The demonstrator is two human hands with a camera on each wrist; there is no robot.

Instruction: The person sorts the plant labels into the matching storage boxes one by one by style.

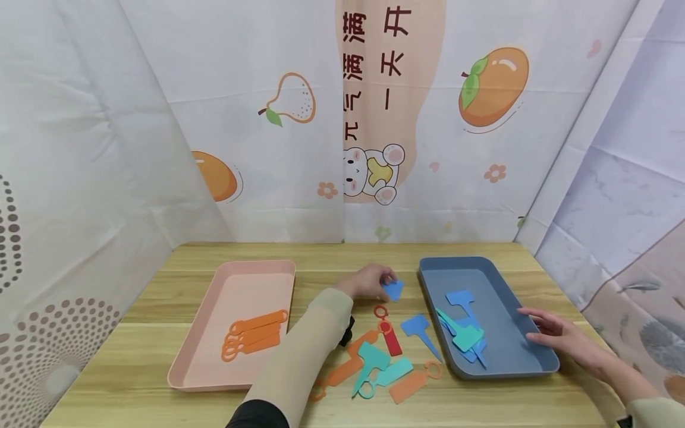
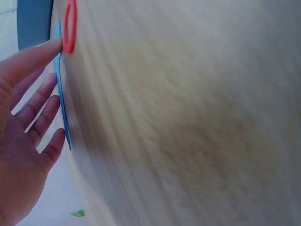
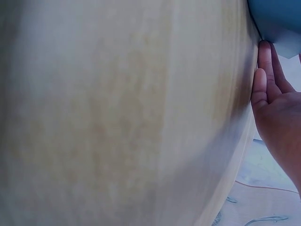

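In the head view my left hand point(image 1: 369, 282) reaches over the middle of the table to a flat blue plastic tag point(image 1: 393, 290), part of which the hand hides. Seen from the left wrist, its slightly bent, spread fingers point(image 2: 43, 112) touch the upper side of the blue tag, which appears edge-on close over the wood. The thumb overlaps the tag's end beside a red ring. On the right, my right hand point(image 1: 556, 334) rests at the side of the blue-grey tray point(image 1: 508, 360), fingertips against its rim, holding nothing.
The blue-grey tray holds blue and teal T-shaped tags point(image 1: 468, 337). Several orange ring-ended tags point(image 1: 255, 336) lie in the pink tray point(image 1: 214, 380) at left. Between the trays lie a blue T-shaped tag point(image 1: 418, 328), red tags point(image 1: 393, 345), a teal T-shaped tag point(image 1: 373, 358) and orange tags point(image 1: 408, 387).
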